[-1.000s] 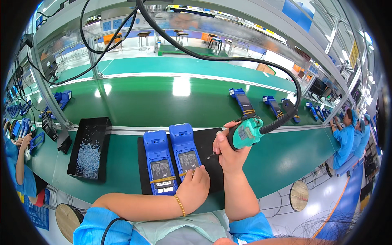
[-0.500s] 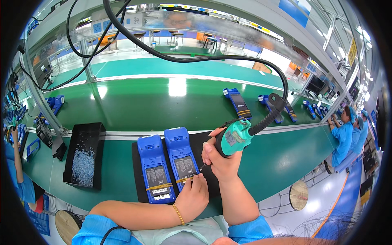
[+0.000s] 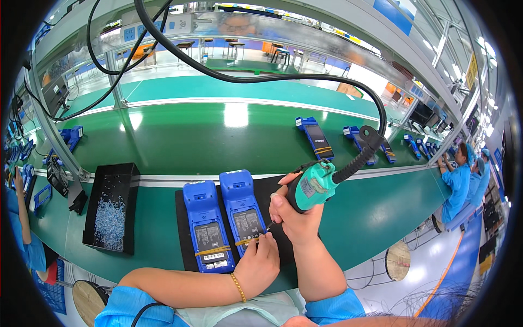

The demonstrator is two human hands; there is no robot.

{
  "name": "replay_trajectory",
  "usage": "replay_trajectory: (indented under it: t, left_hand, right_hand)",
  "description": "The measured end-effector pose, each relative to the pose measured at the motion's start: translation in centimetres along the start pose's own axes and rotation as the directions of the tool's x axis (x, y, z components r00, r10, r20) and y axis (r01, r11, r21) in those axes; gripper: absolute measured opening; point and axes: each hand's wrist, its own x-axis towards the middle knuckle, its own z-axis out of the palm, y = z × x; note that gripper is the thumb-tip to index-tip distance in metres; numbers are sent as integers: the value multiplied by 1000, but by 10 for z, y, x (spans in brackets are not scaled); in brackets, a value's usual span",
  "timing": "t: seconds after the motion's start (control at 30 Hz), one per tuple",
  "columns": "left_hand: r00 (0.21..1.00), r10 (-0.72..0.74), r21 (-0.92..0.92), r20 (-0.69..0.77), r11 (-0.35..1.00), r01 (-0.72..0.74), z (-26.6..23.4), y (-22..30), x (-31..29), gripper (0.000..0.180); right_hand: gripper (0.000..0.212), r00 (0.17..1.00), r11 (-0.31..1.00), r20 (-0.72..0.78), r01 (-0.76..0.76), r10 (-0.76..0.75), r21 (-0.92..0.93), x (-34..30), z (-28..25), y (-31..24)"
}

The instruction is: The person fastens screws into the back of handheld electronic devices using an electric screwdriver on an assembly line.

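My right hand [image 3: 298,218] is wrapped round the green and black body of an electric screwdriver [image 3: 316,186], its thin bit angled down to the left. The bit's tip is close to the right edge of a blue handheld terminal [image 3: 237,188]. My left hand [image 3: 260,266] pinches at that terminal's lower right side, beside the bit tip; what the fingertips hold is hidden. Left of it lies a second blue terminal [image 3: 201,196]. Both lie face down with black batteries showing and yellow rubber bands round their lower ends. A black mat [image 3: 183,240] is underneath.
A black bin [image 3: 129,191] of small pale blue pieces stands to the left. A thick black cable [image 3: 245,79] arches from overhead to the screwdriver. Beyond the metal rail, a terminal with a lit screen [image 3: 315,136] lies on the green belt. Co-workers in blue sit at both sides.
My hands and the screwdriver hold nearly the same pose, and the two near terminals stay in place. The far terminal's screen shows a different picture.
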Motion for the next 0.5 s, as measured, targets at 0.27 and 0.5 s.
replay_trajectory:
  t: [0.27,0.5]
  left_hand:
    - [1000,5,-5,1,1000,-5,0,0,0,43]
    - [1000,3,2,12,1000,-3,1,0,-1,44]
  right_hand:
    - [30,999,999,30,26,-25,-41,-1,-4,3]
    - [30,998,993,-28,-58,61,101,-2,2,-2]
